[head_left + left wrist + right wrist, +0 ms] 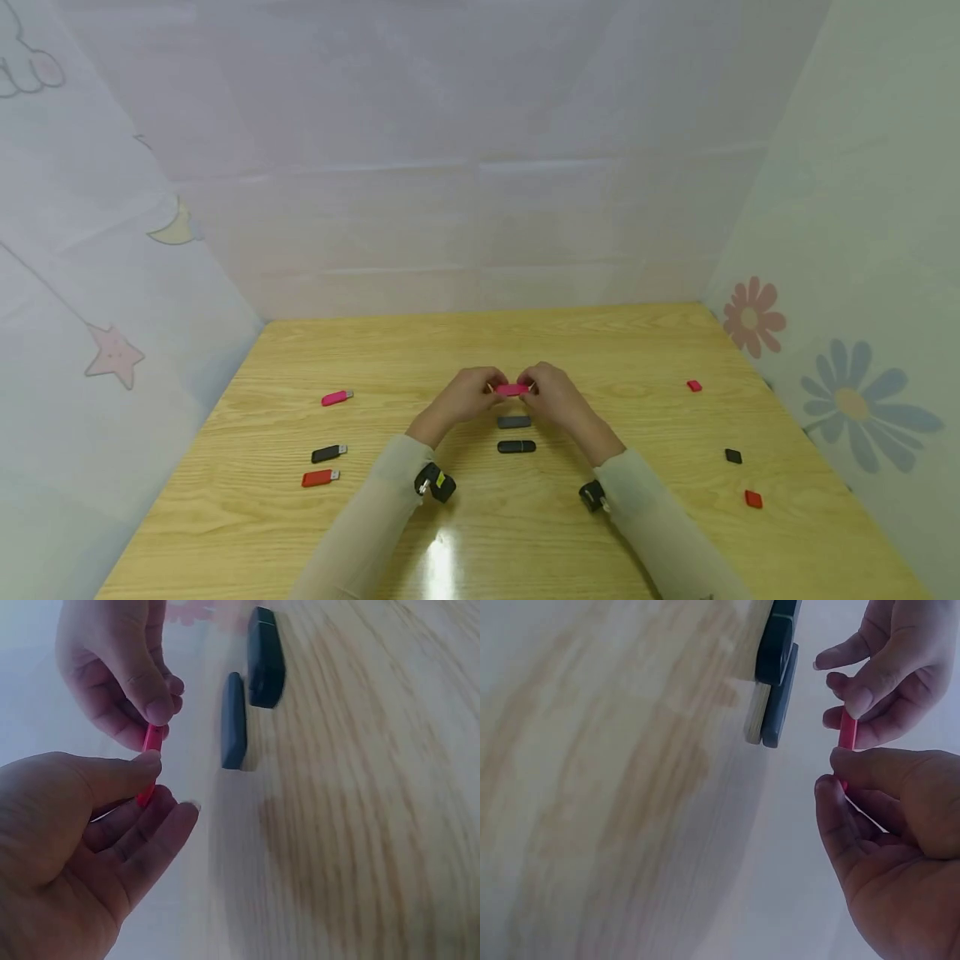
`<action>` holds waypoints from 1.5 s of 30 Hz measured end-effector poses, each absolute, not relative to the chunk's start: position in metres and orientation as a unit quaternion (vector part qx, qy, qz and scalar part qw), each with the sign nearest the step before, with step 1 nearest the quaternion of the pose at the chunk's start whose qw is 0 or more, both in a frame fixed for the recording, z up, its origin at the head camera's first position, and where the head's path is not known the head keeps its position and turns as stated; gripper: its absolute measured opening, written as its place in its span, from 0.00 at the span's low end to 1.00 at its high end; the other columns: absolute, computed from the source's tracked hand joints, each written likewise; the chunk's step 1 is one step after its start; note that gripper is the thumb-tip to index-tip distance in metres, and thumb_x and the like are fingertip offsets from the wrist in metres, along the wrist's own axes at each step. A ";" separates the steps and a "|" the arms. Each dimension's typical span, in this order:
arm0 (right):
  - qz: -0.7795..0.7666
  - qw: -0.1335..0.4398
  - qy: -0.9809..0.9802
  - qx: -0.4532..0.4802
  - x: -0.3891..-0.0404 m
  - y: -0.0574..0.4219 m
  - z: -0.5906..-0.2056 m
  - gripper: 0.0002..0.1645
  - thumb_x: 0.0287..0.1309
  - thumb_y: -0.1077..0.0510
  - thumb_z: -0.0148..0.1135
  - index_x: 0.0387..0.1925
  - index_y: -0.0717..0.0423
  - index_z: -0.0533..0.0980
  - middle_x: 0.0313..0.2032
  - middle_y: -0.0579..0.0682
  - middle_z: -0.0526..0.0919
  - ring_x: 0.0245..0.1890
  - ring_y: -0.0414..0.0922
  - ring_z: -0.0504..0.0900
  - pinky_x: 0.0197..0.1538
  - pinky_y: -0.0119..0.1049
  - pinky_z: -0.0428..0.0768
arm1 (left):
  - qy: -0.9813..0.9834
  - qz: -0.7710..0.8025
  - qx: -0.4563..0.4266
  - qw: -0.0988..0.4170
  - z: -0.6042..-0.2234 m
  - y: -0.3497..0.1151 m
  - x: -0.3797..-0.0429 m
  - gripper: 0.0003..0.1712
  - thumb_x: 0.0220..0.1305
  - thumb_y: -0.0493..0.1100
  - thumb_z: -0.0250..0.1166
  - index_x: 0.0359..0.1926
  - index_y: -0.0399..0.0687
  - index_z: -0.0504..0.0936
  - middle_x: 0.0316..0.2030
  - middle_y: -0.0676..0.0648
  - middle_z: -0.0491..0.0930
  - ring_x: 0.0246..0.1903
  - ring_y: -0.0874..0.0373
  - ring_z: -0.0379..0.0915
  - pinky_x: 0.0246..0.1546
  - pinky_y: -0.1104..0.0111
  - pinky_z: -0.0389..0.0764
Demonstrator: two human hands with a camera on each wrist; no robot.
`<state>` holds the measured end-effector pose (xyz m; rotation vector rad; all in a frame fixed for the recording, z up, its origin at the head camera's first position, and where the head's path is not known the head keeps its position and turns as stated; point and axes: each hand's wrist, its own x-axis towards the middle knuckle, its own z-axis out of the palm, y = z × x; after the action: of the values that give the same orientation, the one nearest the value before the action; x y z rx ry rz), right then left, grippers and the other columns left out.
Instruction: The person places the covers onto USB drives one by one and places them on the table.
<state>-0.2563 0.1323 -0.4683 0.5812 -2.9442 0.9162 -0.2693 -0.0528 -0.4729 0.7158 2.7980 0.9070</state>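
Observation:
Both hands pinch a pink USB stick (512, 389) by its two ends, just above the table. My left hand (467, 397) grips the left end between thumb and fingers, with the other fingers spread loosely in the left wrist view. The right hand (557, 400) pinches the opposite end; the stick (847, 731) shows between the two thumbs in the right wrist view. No metal plug is visible on it. Closer to me on the table lie a dark grey USB stick (513, 422) and a black USB stick (516, 447), both apparently capped.
On the left lie uncapped USB sticks: pink (337, 398), black (328, 453) and red (320, 478), metal plugs pointing right. At the right are small caps: pink (694, 386), black (733, 456) and red (753, 499). Patterned cloth surrounds the wooden table (600, 550).

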 end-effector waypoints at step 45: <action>0.240 -0.080 -0.949 0.187 -0.265 0.135 -0.478 0.18 0.56 0.67 0.56 0.50 0.61 0.77 0.42 0.53 0.78 0.43 0.47 0.76 0.51 0.45 0.75 | 0.954 0.194 0.225 0.048 -0.487 -0.044 -0.273 0.14 0.60 0.45 0.64 0.47 0.49 0.81 0.39 0.52 0.78 0.37 0.61 0.74 0.42 0.67 0.77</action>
<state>-0.2649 0.1348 -0.4783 0.6187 -3.1438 0.7933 -0.2733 -0.0442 -0.4869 0.6845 2.9075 0.5913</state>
